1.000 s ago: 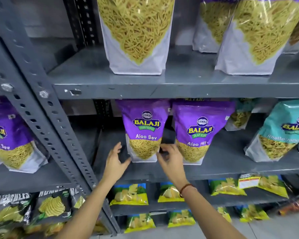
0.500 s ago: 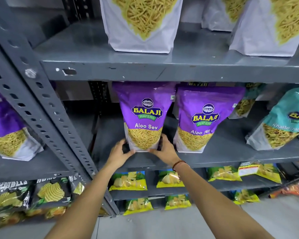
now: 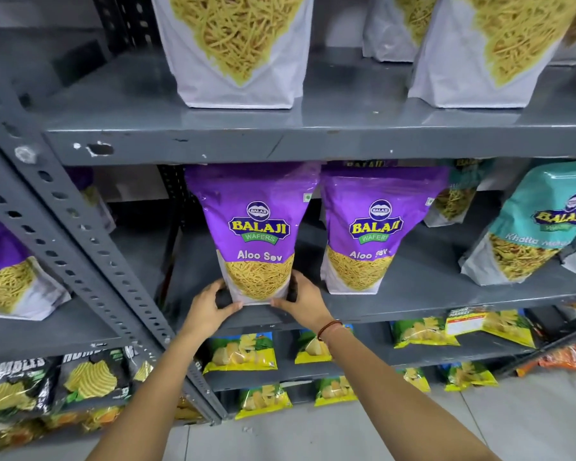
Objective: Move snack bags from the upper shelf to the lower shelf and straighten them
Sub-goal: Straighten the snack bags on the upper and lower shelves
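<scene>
A purple Aloo Sev bag stands upright on the lower grey shelf. My left hand grips its bottom left corner and my right hand grips its bottom right corner. A second purple Aloo Sev bag stands right beside it, to its right. On the upper shelf stand white-bottomed bags of the same kind, one straight above my hands and another to the right; their tops are cut off by the frame.
A teal snack bag leans on the lower shelf at the right. A perforated grey upright slants down the left, with another purple bag beyond it. Yellow chip packets fill the shelves below.
Both hands closed in from apart onto the base of the left purple bag and now hold its two bottom corners. The view has moved closer to the shelf.
</scene>
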A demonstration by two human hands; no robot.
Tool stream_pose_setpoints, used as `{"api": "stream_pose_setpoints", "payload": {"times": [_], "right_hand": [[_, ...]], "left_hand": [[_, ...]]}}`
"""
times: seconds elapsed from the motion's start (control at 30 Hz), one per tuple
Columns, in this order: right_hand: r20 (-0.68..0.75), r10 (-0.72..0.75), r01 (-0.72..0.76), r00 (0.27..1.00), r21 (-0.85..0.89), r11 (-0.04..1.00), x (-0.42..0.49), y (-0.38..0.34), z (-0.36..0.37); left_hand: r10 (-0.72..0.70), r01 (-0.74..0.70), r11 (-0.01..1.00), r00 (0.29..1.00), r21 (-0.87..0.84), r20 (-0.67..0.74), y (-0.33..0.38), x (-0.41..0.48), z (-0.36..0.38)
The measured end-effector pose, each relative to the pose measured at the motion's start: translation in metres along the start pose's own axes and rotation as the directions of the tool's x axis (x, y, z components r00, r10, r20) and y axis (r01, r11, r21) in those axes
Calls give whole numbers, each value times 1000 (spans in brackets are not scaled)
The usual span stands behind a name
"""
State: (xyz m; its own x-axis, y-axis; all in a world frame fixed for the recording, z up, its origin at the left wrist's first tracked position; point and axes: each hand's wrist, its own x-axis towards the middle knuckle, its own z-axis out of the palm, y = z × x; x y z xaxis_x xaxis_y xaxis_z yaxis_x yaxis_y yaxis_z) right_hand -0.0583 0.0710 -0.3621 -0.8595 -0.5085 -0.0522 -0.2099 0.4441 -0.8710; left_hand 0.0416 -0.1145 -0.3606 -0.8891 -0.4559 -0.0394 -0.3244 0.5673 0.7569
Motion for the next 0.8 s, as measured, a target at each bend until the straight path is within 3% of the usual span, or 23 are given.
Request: {"api": "stream_pose_setpoints", "payload": {"times": [0.07,0.13,0.2,0.27,0.33,0.43,0.53,0.63,0.73,0.8], "right_hand": [[-5,-16,16,1000,-20,1000,-7,1,-3],[-74,-24,20,997,-46,999,-21,6,-11],[-186,-23,16,982,-39,999,-37,18,-27],[-329,9,-5,944,13,1000,-51,31,-50],[-457,63,-34,887,72,997,-59,42,-75],[-533,102,-54,840,106,993,-58,57,-108],[-404,144,-89,903,151,984,-46,76,-127],[-250,72,-38,965,140,989,-32,86,-136],[-186,12,6,983,99,995,-19,89,-141],[-168,6,12,986,105,994,-14,90,-147]], "left_hand": [[-33,33,999,999,-2,-26,2,-5,4],[-46,29,995,983,-97,-179,8,-16,13],[-2,-62,986,923,-156,-385,21,-36,23],[109,-166,983,878,-83,-466,39,-53,35],[228,-260,965,897,-35,-379,57,-58,52],[335,-338,941,935,-13,-121,83,-45,83],[286,-285,958,958,-14,10,101,-21,114],[168,-171,985,982,32,85,104,7,133],[106,-110,994,987,25,119,99,27,140],[77,-70,995,991,-66,107,100,34,142]]}}
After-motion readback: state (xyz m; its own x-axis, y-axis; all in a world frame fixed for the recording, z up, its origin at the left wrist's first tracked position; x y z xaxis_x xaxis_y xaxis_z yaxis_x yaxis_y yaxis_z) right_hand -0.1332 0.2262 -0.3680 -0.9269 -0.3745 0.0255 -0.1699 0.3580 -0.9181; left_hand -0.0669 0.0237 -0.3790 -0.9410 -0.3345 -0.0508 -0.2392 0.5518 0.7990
